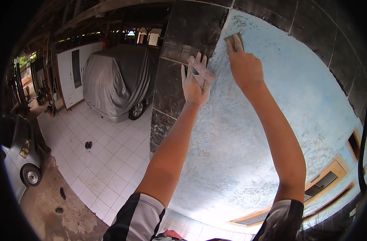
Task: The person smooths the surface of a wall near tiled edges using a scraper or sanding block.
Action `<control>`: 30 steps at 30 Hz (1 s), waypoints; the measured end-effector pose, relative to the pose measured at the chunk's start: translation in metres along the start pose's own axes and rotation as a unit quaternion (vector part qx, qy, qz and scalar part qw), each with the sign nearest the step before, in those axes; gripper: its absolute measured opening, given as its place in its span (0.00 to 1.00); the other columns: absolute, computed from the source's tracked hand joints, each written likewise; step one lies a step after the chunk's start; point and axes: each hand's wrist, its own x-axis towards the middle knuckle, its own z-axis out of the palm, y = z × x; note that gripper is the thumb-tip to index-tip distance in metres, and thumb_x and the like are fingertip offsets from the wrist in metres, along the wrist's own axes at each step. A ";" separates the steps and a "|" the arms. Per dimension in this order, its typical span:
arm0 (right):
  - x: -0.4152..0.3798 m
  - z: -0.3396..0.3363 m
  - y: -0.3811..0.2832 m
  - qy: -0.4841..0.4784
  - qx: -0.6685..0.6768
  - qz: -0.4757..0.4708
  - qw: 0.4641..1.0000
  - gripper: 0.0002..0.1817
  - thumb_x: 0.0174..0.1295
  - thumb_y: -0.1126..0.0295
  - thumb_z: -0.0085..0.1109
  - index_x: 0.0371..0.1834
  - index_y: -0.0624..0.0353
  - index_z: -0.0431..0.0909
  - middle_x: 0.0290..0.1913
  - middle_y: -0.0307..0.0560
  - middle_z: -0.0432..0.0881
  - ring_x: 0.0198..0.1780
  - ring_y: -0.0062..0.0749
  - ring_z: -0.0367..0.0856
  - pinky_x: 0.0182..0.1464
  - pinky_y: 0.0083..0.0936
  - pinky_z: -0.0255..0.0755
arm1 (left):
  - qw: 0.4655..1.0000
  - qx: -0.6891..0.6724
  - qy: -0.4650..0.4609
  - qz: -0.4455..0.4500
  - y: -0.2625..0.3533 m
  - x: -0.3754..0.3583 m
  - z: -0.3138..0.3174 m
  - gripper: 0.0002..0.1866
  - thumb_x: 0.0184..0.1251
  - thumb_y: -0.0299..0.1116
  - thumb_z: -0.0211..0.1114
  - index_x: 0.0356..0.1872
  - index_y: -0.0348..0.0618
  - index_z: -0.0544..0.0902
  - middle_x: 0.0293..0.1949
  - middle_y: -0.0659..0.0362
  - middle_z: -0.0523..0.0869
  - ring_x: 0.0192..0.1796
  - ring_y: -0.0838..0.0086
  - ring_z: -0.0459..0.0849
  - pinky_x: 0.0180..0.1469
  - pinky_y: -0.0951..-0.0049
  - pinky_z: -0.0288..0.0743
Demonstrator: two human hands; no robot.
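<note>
My right hand [246,67] reaches up the pale blue wall [247,132] and presses a small dark olive-grey flat pad [235,41] against its upper left corner, fingers stretched over the pad. To the left, my dust-whitened left hand [195,86] is raised in front of the black tile column [171,88]. Across it lies a dusty pinkish flat piece [203,75] with a dark oval patch, its kind unclear; several fingertips show beyond it. Grey mottled patches mark the wall surface.
Black tiles [267,14] border the wall. Wood-framed openings [326,182] are at lower right. On the left stand a covered car [117,80], a white cabinet [71,74] and a silver vehicle [24,160]. Dark footwear [88,145] lies on the white tiled floor [107,160].
</note>
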 end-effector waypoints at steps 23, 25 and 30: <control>0.013 -0.006 -0.013 0.014 0.005 0.020 1.000 0.30 0.59 0.74 0.58 0.68 0.64 0.72 0.76 0.58 0.65 0.39 0.46 0.91 0.36 0.35 0.87 | 1.000 -0.006 -0.007 0.002 0.000 0.002 -0.005 0.41 0.75 0.68 0.33 0.76 0.50 0.65 0.79 0.60 0.60 0.80 0.55 0.56 0.78 0.42 0.45; 0.010 -0.008 -0.018 -0.004 -0.009 0.034 0.999 0.32 0.58 0.76 0.57 0.70 0.61 0.70 0.77 0.55 0.63 0.38 0.46 0.90 0.37 0.35 0.87 | 1.000 -0.011 -0.004 0.004 0.000 0.000 -0.004 0.41 0.75 0.67 0.33 0.76 0.50 0.65 0.79 0.59 0.60 0.79 0.55 0.56 0.78 0.42 0.45; 0.021 -0.001 -0.012 0.028 0.020 0.037 0.999 0.34 0.58 0.78 0.57 0.73 0.59 0.68 0.78 0.54 0.61 0.38 0.47 0.90 0.38 0.35 0.87 | 1.000 -0.001 -0.010 0.007 0.001 0.001 -0.005 0.40 0.76 0.66 0.34 0.76 0.49 0.65 0.79 0.59 0.60 0.79 0.54 0.57 0.77 0.42 0.46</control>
